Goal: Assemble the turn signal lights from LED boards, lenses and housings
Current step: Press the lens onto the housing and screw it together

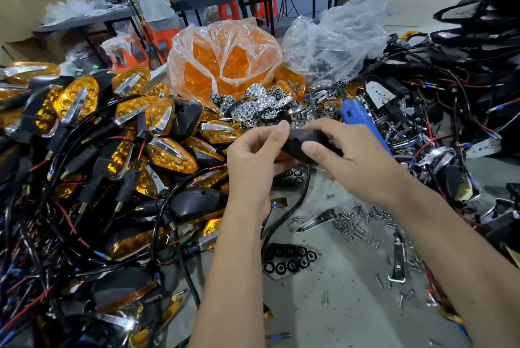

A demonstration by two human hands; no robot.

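Left of the left hand: heap of finished turn signal lights (171, 154), amber lenses in black housings, wires tangled through them, piled on the table (337, 305).

Beyond the left hand: clear bag of amber lenses (225, 57); just in front of it, a cluster of chrome reflector pieces (259, 105).

Left hand (253, 161): raised over the table, fingers curled, thumb and forefinger pinching the left end of the black housing (304, 140).

Black housing: held between both hands, above the table, a black cable hanging from its underside.

Below the hands: black honeycomb reflector plate (289, 260) lying flat on the table.

Right hand (349, 159): fingers wrapped over the housing's right end, thumb on its near face.

Just beyond the right hand: blue electric screwdriver (357, 116), partly hidden by the fingers.

Below the right hand: scatter of small screws (357, 223) with a chrome trim strip (318, 219) beside them.

Right of the right hand: mound of black housings with LED boards and red and black wires (450, 111); clear plastic bag (337, 38) behind.
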